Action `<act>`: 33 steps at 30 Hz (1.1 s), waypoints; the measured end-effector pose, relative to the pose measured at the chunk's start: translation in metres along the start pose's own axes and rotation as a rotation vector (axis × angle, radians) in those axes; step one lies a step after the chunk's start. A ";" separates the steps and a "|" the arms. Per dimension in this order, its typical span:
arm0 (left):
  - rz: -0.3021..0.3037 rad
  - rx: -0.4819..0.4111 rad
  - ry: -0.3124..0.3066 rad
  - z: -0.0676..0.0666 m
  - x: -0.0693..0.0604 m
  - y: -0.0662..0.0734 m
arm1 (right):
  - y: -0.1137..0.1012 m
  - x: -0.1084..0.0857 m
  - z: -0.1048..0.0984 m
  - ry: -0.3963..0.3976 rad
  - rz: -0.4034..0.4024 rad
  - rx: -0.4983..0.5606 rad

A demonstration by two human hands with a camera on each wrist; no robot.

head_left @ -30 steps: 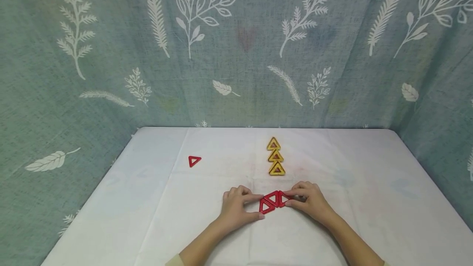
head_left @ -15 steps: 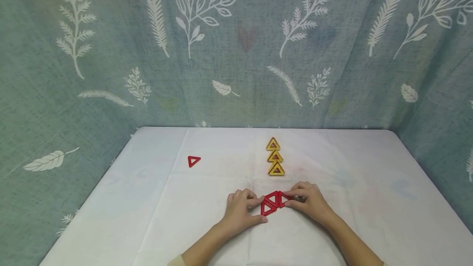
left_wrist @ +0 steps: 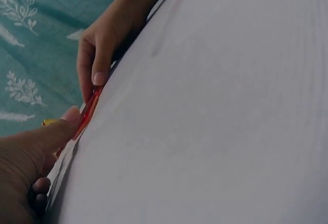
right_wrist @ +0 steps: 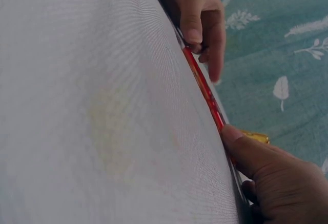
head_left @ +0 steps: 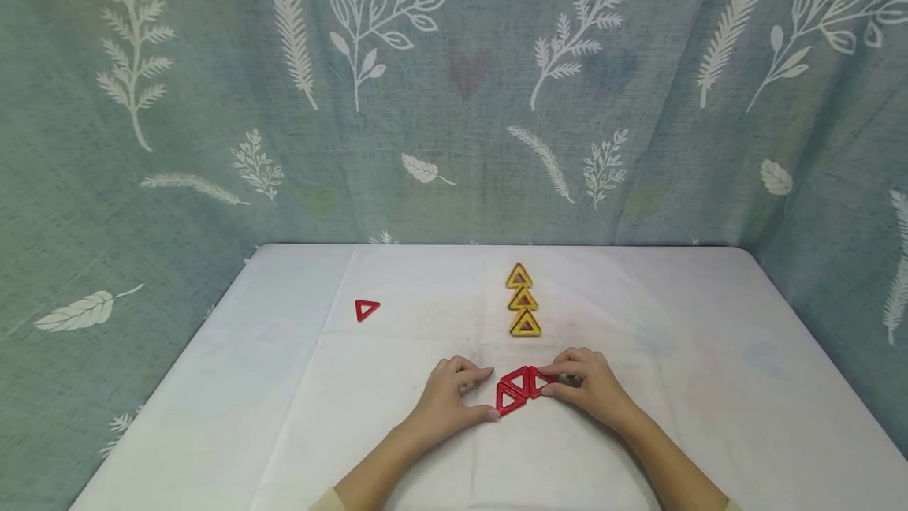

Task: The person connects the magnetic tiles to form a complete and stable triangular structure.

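Three red triangular frame tiles lie edge to edge on the white cloth in the head view: a lower-left tile (head_left: 500, 399), a middle tile (head_left: 526, 382) and a right tile (head_left: 532, 383). My right hand (head_left: 585, 385) pinches the right tile between thumb and index finger, covering its tip. My left hand (head_left: 448, 400) is beside the lower-left tile, its thumb tip at that tile's bottom corner and its index finger lifted away. Both wrist views show the red tiles (left_wrist: 91, 110) edge-on between the left hand (right_wrist: 200, 19) and the right hand (right_wrist: 282, 183).
Beyond the hands, three yellow triangular tiles (head_left: 526, 332) with reddish centres stand in a column, point to base. A single red triangular tile (head_left: 358, 311) lies further left on the white-covered table (head_left: 638, 298). A green leaf-patterned curtain (head_left: 468, 140) hangs behind.
The left hand first turned the lower-left tile slightly against the middle one, then moved its fingers apart and drew back left. The right hand keeps its pinch. The whole view shifts slightly.
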State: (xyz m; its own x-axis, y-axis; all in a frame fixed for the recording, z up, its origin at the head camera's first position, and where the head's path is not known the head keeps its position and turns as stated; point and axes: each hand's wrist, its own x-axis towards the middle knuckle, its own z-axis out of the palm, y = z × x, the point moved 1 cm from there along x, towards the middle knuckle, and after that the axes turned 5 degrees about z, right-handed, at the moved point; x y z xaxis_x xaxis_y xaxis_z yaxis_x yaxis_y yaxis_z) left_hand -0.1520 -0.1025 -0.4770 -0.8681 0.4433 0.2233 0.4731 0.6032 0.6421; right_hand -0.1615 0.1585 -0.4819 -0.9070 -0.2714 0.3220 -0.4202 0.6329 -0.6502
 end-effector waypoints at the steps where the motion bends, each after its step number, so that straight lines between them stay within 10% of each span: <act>1: 0.004 0.003 0.013 -0.002 0.000 -0.002 | 0.000 0.000 0.000 -0.001 -0.001 0.004; 18: -0.018 0.200 0.172 -0.031 -0.002 -0.041 | -0.003 0.000 -0.003 -0.001 -0.022 0.014; 33: -0.167 0.211 0.295 -0.068 -0.007 -0.079 | -0.002 0.000 -0.001 -0.012 0.001 0.014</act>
State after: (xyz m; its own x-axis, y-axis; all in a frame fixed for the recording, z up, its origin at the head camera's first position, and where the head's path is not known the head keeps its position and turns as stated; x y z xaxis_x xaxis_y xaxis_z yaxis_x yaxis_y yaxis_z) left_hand -0.1932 -0.1985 -0.4789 -0.9271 0.1363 0.3491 0.3152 0.7876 0.5295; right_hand -0.1603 0.1580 -0.4803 -0.9076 -0.2795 0.3133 -0.4197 0.6231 -0.6600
